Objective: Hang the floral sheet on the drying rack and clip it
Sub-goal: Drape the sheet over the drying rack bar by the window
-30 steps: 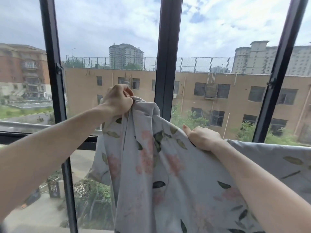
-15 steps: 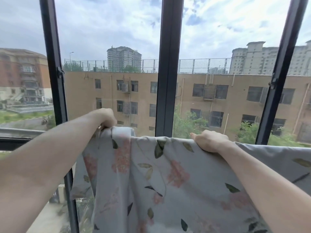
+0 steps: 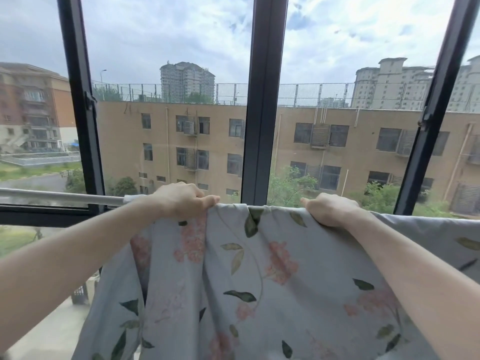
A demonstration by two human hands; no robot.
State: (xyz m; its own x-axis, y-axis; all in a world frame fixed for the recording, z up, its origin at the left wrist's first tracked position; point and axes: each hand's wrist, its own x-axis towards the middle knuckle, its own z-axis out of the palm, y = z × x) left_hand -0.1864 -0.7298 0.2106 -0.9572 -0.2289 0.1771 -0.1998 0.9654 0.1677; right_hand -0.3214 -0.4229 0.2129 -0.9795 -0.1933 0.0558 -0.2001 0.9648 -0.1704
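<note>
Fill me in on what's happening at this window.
A person is hanging a floral sheet over a pale drying rail in front of the window. The left hand grips the bunched top edge at the rail, and the right hand grips the edge further along. The sheet drapes down toward the camera, wrinkled. No clips are in view, so clipping is not yet done.

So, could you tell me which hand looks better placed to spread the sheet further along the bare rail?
Probably the left hand: it grips the floral sheet beside the bare rail.
</note>
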